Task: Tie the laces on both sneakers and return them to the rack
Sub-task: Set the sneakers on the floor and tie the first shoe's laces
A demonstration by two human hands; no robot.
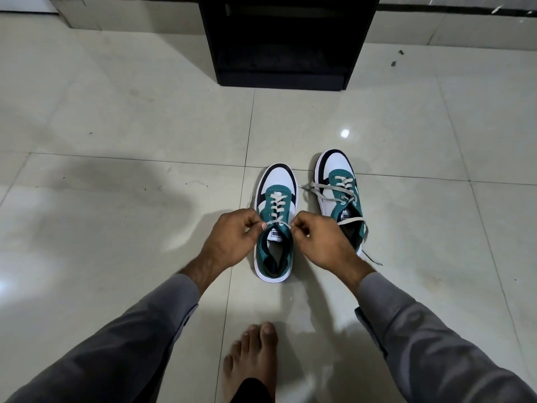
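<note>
Two white, teal and black sneakers stand side by side on the tiled floor, toes pointing away from me. The left sneaker [276, 196] lies between my hands. My left hand [232, 239] pinches one end of its pale lace [277, 223] and my right hand [319, 239] pinches the other end; the lace crosses taut over the tongue. The right sneaker [338, 187] stands a little farther away, its lace [313, 189] loose and trailing to the left over the floor. The black shoe rack [283, 39] stands open at the top centre, its low shelf bare.
My bare foot [252, 356] rests on the floor tiles [116, 199] near the bottom centre, just behind the left sneaker. A pale skirting wall [130, 18] runs behind the rack. Small dark specks [396, 58] lie on the floor right of the rack.
</note>
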